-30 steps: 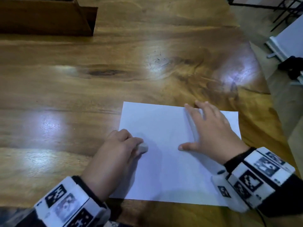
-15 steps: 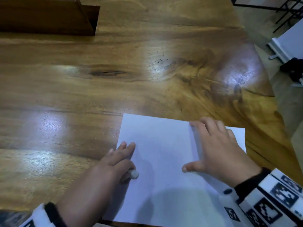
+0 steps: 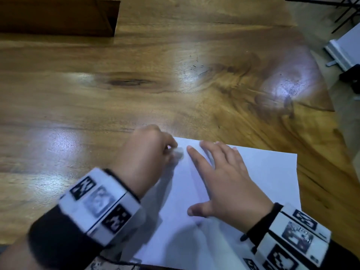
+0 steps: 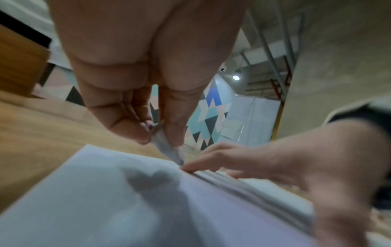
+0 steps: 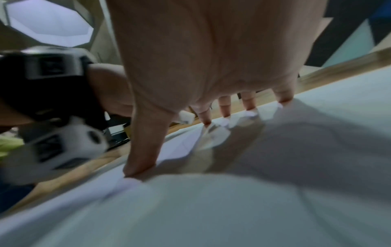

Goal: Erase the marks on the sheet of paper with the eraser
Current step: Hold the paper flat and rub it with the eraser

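A person's two hands work on a white sheet of paper that lies on a glossy wooden table. In the head view the sheet fills the lower right of the frame, its far edge running across the middle and its right corner pointing toward the table's right edge.

The left hand sits at centre frame, over the sheet's far left corner. Its fingers are curled and pinch a small white eraser, which pokes out to the right of the knuckles and rests on the paper near the far edge. In the left wrist view the thumb and fingertips close around the eraser, whose tip meets the sheet just beside the other hand's forefinger.

The right hand lies flat, lower right of centre, palm down on the sheet with fingers spread and straight, grasping nothing. Its forefinger points toward the eraser and ends just beside it. In the right wrist view the thumb and fingertips press on the paper, which wrinkles slightly beneath them.

No marks can be made out on the sheet; the paper looks plain white, with motion blur around the left hand.

Both wrists wear white bands printed with black square patterns over dark sleeves. A dark wooden box stands on the table in the upper left of the frame. Pale furniture and floor show past the table's edge at upper right.
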Demonstrator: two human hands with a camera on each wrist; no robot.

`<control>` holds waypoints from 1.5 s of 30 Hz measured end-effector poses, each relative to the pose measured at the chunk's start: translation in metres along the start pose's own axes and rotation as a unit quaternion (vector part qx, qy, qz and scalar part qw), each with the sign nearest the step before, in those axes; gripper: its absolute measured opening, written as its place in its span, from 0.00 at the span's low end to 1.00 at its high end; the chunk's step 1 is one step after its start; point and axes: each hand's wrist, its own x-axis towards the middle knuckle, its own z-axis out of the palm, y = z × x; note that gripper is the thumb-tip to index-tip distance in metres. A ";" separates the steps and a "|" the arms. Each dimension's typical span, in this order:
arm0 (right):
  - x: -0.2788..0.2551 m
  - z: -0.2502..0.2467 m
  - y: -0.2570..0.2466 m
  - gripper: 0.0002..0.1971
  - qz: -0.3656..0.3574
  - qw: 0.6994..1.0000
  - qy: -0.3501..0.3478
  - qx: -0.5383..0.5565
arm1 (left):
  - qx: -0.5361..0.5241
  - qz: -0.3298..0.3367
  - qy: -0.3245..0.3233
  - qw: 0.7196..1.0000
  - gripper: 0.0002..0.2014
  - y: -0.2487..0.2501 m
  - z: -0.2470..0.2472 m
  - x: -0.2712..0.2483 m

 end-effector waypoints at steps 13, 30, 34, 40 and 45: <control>0.000 -0.001 0.001 0.60 -0.005 1.000 0.002 -0.010 | -0.019 0.000 -0.049 0.999 0.07 -0.004 -0.005 0.005; 0.002 -0.005 -0.002 0.62 0.001 1.000 -0.011 -0.024 | 0.016 -0.004 -0.184 0.983 0.07 -0.009 -0.007 -0.030; 0.002 -0.005 -0.003 0.62 0.004 1.000 -0.013 -0.024 | 0.012 -0.010 -0.154 0.988 0.08 -0.011 -0.015 -0.005; 0.002 -0.004 -0.004 0.63 0.004 1.000 -0.009 -0.026 | 0.027 0.009 -0.119 0.992 0.06 -0.008 -0.008 0.001; 0.002 -0.003 -0.003 0.62 0.002 1.000 -0.008 -0.023 | 0.005 0.005 -0.131 0.991 0.03 -0.010 -0.009 -0.001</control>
